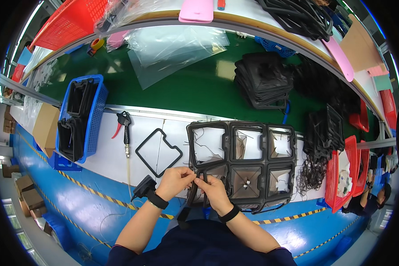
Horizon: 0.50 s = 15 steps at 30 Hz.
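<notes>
White flat-topped counter [106, 155] is the biggest thing, running L to R. On it, R of centre, lies the work: black moulded panel [247, 162] w/ six squarish openings in two rows, its L edge hairy & ragged. Far L: blue mesh plastic basket [96, 113], loaded w/ black rectangular frames [70, 138]. B/w basket & panel: single thin black notched frame [146, 163], flat on the counter, nr the panel but apart. L of that, black air gun w/ red trigger [126, 128]. Just R of panel, tangled heap of thin black strands [311, 175].

L hand [176, 182] & R hand [213, 190] meet at the panel's nr L part. L thumb & forefinger pinched tog.; can't tell if anything's caught b/w. R fingers curled at same spot, poss. on the panel, but grip unclear.

Step in hand, I'd judge: fine fingertip work, prob. picking at the ragged rim. Next move calls for a firm pinch w/ panel steadied.
</notes>
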Motion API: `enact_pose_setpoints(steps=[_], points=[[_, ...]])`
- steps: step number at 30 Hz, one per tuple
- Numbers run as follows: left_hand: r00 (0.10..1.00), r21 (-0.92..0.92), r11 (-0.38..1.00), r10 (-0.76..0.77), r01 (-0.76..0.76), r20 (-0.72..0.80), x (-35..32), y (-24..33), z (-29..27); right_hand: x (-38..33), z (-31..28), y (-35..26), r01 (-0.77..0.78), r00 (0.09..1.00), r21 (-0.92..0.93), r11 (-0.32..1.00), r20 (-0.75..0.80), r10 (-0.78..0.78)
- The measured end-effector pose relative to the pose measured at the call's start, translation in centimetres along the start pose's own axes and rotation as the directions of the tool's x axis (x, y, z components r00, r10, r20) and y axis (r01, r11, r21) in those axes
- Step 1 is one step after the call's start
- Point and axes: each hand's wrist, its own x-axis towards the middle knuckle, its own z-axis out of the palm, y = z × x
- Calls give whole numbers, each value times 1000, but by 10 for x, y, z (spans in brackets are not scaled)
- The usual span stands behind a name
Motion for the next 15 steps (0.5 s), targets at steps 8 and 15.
enact_pose_setpoints(steps=[8,15], points=[[926,370,922,237,-119,-293,25,-45,7,-32,-14,-26,230,971,235,944,-121,-207],[884,88,991,130,-101,-449,60,-91,11,-175,-130,-118,400,851,837,373,-188,-491]])
